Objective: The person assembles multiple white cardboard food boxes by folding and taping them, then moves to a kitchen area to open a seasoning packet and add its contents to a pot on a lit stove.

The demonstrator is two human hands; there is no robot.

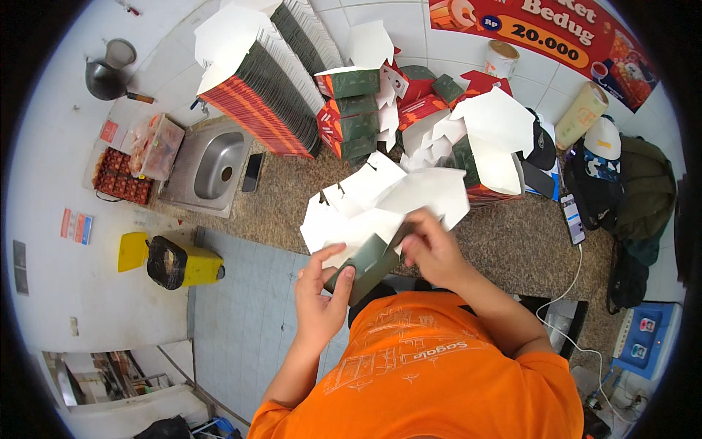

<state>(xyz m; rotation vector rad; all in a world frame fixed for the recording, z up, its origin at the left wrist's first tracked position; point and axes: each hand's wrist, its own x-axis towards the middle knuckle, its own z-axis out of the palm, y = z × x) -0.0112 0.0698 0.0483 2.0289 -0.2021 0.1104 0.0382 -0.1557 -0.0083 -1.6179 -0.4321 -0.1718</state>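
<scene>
A partly folded cardboard food box (368, 269), green outside and white inside, is in my hands just in front of my body, over the counter's front edge. Its white flaps stand spread open toward the counter. My left hand (322, 300) grips the left end of the green wall, thumb on the outer face and fingers behind. At the wall's right corner, my right hand (437, 254) is closed with bent fingers on the box's edge; the fingertips are partly hidden. Beyond it stand several folded boxes (358, 117) and an open-lidded box (501, 135).
Tall stacks of flat box blanks (263, 102) lean by the wall. Left are a steel sink (219, 164), a dark phone (252, 173) and an egg tray (121, 175). Right are a charging phone (572, 219), its white cable (578, 274), caps (603, 139) and a backpack (651, 186).
</scene>
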